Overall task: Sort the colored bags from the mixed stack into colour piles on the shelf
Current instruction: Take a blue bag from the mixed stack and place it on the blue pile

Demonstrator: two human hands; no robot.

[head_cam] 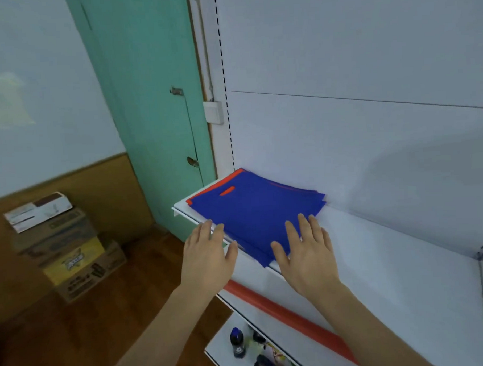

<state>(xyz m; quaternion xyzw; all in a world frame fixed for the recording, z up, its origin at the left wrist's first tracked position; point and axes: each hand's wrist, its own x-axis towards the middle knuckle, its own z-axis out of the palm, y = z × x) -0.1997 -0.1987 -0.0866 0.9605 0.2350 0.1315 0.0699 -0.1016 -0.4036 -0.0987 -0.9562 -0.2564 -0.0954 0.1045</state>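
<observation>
Mixed stack [252, 210] lies at the shelf's [390, 248] left end, blue bag on top w/ red edges (and red thru the handle slot). Left hand [207, 253] released, fingers straight, by the stack's near-left edge; right hand [307, 252] flat, fingertips on its near corner.

White shelf [390, 259] under a mixed stack [252, 207] of blue and red bags
</observation>
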